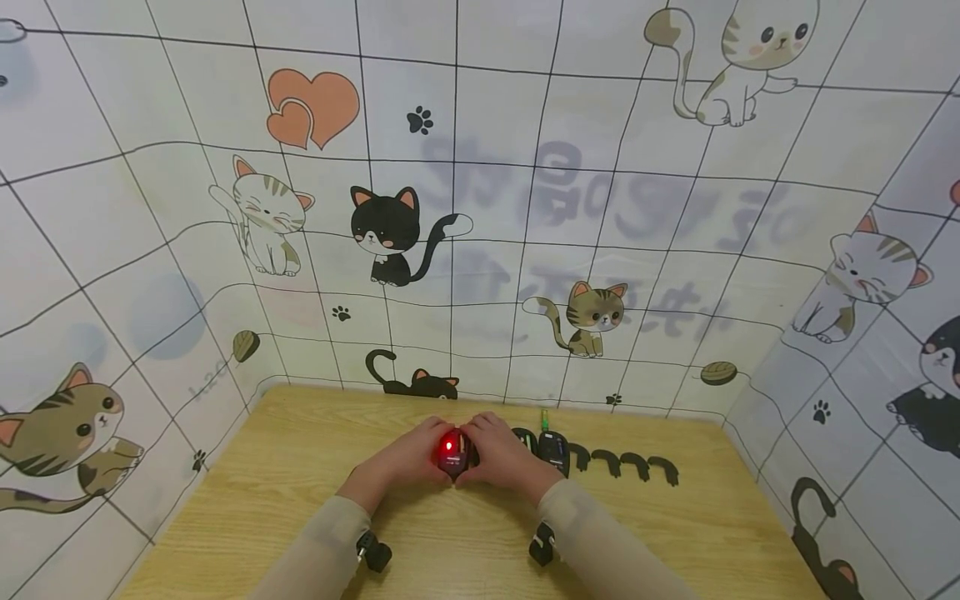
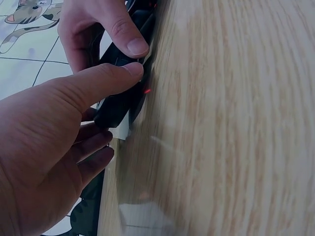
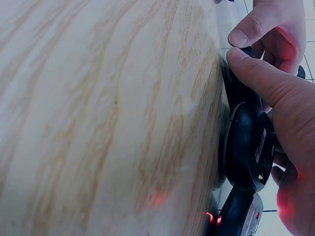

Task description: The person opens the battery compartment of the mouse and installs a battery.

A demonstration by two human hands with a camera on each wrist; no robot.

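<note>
A small black rounded device [image 1: 454,460] with a glowing red light sits between both hands on the wooden table. My left hand [image 1: 410,457] holds its left side; in the left wrist view the thumb lies on the near edge of the black device [image 2: 118,105], fingers behind it. My right hand [image 1: 501,454] grips the other side, and the two thumb tips nearly meet at its near end. To the right of the right hand stand two more black devices [image 1: 553,451], one partly hidden behind that hand. The right wrist view shows a rounded black device [image 3: 244,147] close beside the right palm.
Several black curved hook-like pieces [image 1: 634,465] lie in a row on the table right of the devices. A thin green stick [image 1: 544,419] rises behind one device. The wooden table [image 1: 262,492] meets cat-printed wall sheets [image 1: 495,333] at the back and both sides.
</note>
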